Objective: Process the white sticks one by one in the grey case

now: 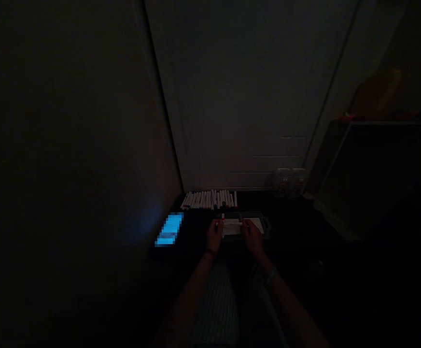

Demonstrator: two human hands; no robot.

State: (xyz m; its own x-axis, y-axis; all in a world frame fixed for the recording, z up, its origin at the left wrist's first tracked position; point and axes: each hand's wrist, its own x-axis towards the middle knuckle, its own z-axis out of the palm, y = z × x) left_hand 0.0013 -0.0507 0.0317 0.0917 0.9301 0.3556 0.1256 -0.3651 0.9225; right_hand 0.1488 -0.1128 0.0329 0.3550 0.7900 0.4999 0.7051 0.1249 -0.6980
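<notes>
The scene is very dark. A white marker (pixel 234 224) lies level between my two hands. My right hand (pixel 253 238) is closed on its right end. My left hand (pixel 214 236) is closed at its left end, its fingers partly lost in shadow. Right beside the left fingers stands another white marker (pixel 223 223) with a red band, pointing away from me; whether that hand grips it too, I cannot tell. Beneath the hands is a clear plastic case (pixel 266 223) with white cards or paper (pixel 257 225) inside.
Several white markers (pixel 206 199) lie in a row along the back of the dark table. A glowing, pixelated screen (pixel 169 229) is at the left. Two clear containers (pixel 290 181) stand at the back right, near a large box-like unit (pixel 377 164).
</notes>
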